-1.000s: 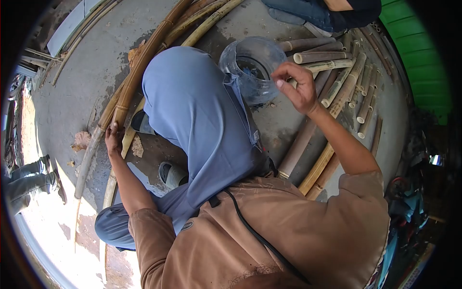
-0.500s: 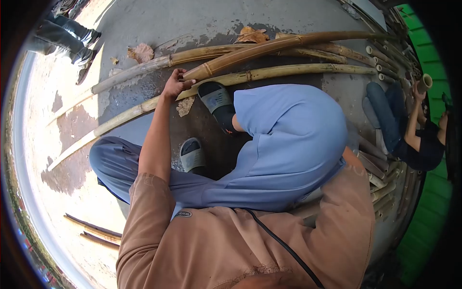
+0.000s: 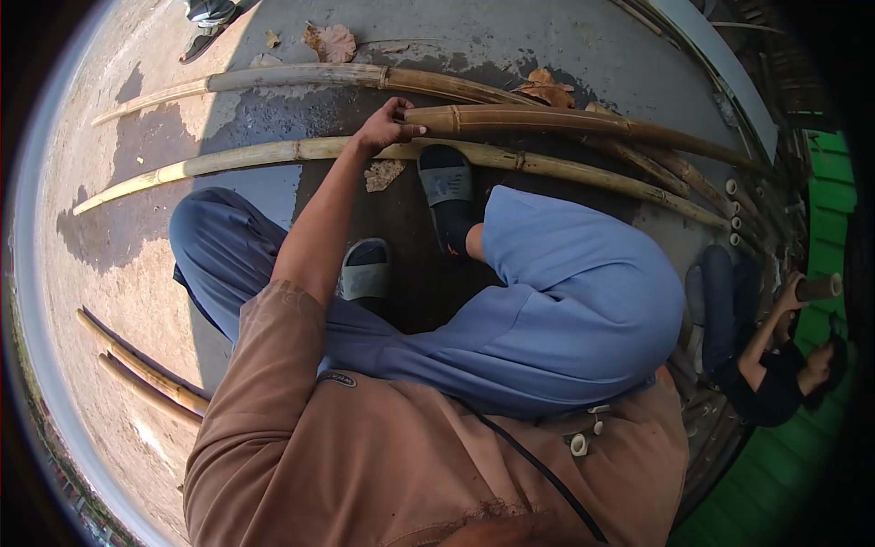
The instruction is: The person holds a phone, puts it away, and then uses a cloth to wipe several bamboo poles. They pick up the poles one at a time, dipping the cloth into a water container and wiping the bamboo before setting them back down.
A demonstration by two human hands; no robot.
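My left hand (image 3: 390, 129) reaches out past my feet and grips the near-left end of a brown bamboo pole (image 3: 538, 119), thumb along its lower side. That pole runs off to the right, lying across other poles. Behind it lies a greyish-yellow bamboo pole (image 3: 301, 77), and closer to me a longer, paler bamboo pole (image 3: 246, 159) passes just below my hand. My sandalled foot (image 3: 447, 182) stands against this nearer pole. My right hand is out of sight, hidden beyond my bent right knee (image 3: 602, 273).
More bamboo ends (image 3: 732, 205) are stacked at the right. There a seated person (image 3: 761, 365) holds a short bamboo piece (image 3: 818, 288). Two brown bamboo lengths (image 3: 150, 369) lie at lower left. Dry leaves (image 3: 330, 42) are on the floor; another person's foot (image 3: 205, 41) shows at top left.
My view has turned, shifting the whole scene. My left hand keeps its grip on the brown pole, which now looks more level. The seated person's bamboo piece has tilted from upward to sideways.
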